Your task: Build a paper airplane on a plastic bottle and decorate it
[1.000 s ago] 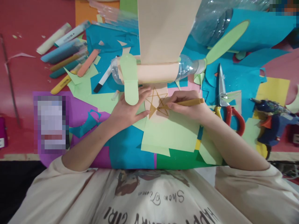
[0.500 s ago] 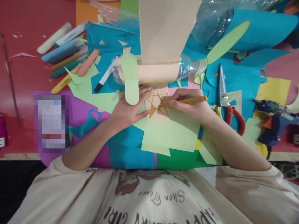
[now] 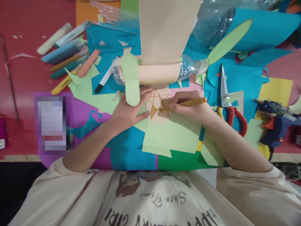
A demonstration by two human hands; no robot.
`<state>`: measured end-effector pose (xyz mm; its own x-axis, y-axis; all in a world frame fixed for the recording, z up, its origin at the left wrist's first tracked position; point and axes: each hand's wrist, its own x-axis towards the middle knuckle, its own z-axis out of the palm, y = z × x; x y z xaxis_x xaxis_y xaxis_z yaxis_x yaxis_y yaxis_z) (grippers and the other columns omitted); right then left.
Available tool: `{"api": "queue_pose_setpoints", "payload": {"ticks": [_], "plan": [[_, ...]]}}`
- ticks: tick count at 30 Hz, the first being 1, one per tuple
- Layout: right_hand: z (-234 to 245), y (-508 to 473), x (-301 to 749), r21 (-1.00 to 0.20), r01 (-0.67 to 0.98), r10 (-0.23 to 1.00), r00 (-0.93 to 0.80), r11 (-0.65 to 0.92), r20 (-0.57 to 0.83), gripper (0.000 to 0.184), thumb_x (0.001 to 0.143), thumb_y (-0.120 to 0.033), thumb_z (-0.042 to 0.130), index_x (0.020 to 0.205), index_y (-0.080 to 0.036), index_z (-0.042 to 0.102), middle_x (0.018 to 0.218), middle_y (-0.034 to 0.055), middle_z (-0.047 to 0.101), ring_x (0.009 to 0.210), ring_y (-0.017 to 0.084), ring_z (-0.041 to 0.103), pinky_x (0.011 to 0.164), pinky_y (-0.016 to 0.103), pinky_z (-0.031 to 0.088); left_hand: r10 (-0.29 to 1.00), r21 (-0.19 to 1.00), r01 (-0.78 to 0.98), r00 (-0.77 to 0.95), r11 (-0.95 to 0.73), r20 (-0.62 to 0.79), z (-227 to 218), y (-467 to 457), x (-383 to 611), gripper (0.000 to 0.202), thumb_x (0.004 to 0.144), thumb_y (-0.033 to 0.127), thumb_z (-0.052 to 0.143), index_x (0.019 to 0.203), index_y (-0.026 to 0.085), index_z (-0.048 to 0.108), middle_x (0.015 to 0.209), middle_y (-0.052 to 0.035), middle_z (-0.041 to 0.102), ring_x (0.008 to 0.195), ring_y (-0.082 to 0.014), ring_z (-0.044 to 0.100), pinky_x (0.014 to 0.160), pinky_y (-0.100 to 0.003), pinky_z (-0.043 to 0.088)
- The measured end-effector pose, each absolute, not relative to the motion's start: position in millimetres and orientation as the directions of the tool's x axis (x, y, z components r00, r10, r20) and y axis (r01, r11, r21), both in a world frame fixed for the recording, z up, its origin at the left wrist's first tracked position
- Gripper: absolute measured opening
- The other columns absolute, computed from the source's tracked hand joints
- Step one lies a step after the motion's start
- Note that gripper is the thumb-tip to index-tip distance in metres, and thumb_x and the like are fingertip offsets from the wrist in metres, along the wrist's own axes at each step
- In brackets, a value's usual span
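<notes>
My right hand [image 3: 188,102] grips a brownish-yellow marker [image 3: 194,102], its tip on a star outline [image 3: 155,99] drawn on a small peach piece of paper [image 3: 162,121]. The star's lower left point is coloured in. My left hand [image 3: 131,108] lies flat with fingers spread, its fingertips at the left edge of that paper. Just beyond both hands lies a plastic bottle [image 3: 188,67] wrapped in peach paper, with a large peach panel [image 3: 169,28] and light green paper pieces on it. One green strip [image 3: 133,91] hangs over my left hand.
Scissors [image 3: 225,97] with red and yellow handles lie at the right, near a blue glue gun [image 3: 272,128]. Several markers [image 3: 63,53] are spread at the upper left. A pixelated phone-like object [image 3: 51,122] rests on purple paper. Paper scraps cover the table.
My right hand has shifted slightly left and down with the marker, whose tip moves a little over the star. My left hand stays in place.
</notes>
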<state>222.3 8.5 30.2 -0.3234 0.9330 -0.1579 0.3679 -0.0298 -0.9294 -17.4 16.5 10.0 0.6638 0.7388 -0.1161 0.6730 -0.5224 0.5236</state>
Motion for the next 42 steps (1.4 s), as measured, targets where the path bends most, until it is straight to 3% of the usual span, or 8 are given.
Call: {"api": "queue_pose_setpoints", "payload": {"ticks": [15,30,42], "plan": [[28.7,9.3,224.5,-0.920,0.391,0.950,-0.286,-0.001,-0.123,0.024,0.079,-0.030,0.067,0.060,-0.020,0.057,0.061,0.0011,0.060,0.057,0.012,0.051,0.052,0.027,0.038,0.737,0.517,0.672,0.667,-0.530,-0.112,8.9,16.6,-17.6,0.059,0.096,0.040,0.049,0.149,0.020,0.033,0.156,-0.0121,0.039,0.145,-0.0307,0.034,0.118,-0.053,0.028],[32.5,9.0,223.5,-0.914,0.405,0.931,-0.334,0.000,-0.149,0.022,0.074,-0.021,0.063,0.055,-0.018,0.053,0.054,-0.0026,0.050,0.051,0.008,0.040,0.046,0.024,0.028,0.737,0.515,0.671,0.667,-0.533,-0.106,9.5,15.9,-18.0,0.057,0.096,0.042,0.047,0.149,0.022,0.033,0.155,-0.0103,0.040,0.144,-0.0296,0.034,0.118,-0.052,0.027],[27.0,10.0,224.0,-0.904,0.426,0.967,-0.235,0.014,-0.096,0.017,0.075,-0.022,0.062,0.058,-0.019,0.057,0.059,0.0002,0.059,0.056,0.012,0.049,0.052,0.027,0.037,0.736,0.526,0.664,0.669,-0.530,-0.103,7.7,16.2,-18.4,0.059,0.096,0.041,0.048,0.150,0.023,0.032,0.156,-0.0099,0.039,0.144,-0.0303,0.034,0.118,-0.052,0.028]]}}
